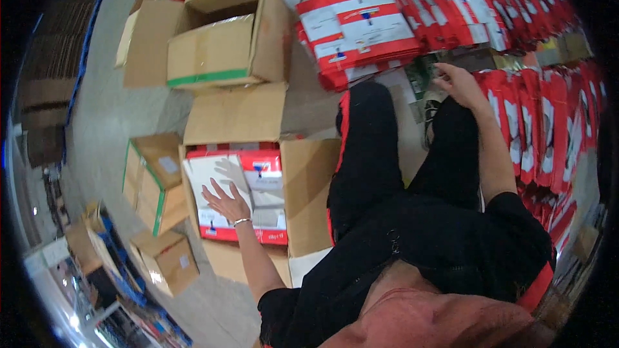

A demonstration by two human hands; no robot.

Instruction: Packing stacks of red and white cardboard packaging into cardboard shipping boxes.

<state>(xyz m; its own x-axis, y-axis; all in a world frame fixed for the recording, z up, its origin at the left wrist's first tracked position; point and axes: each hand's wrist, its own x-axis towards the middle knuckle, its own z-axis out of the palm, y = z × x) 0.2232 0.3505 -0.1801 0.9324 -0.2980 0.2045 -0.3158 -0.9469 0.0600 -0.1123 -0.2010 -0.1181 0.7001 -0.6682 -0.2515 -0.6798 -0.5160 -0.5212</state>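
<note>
My left hand [227,203] is spread over red-and-white flat packages [265,183] packed inside an open cardboard carton [235,113]. Its fingers are apart and its palm faces down on or just above the top package; I cannot tell whether it touches. A bracelet circles that wrist. My right hand [459,85] hangs beyond my right knee, fingers loosely apart and holding nothing visible. Nearest to it are a neat stack of similar red-and-white packages [358,26] and rows of red packs [541,116] standing on the right.
Another open carton [213,51] with a green tape strip stands beyond the first. Smaller cardboard boxes [164,261] lie on the grey floor at the left. More red packages [445,6] fill the far right. Shelving with goods [119,270] runs along the lower left.
</note>
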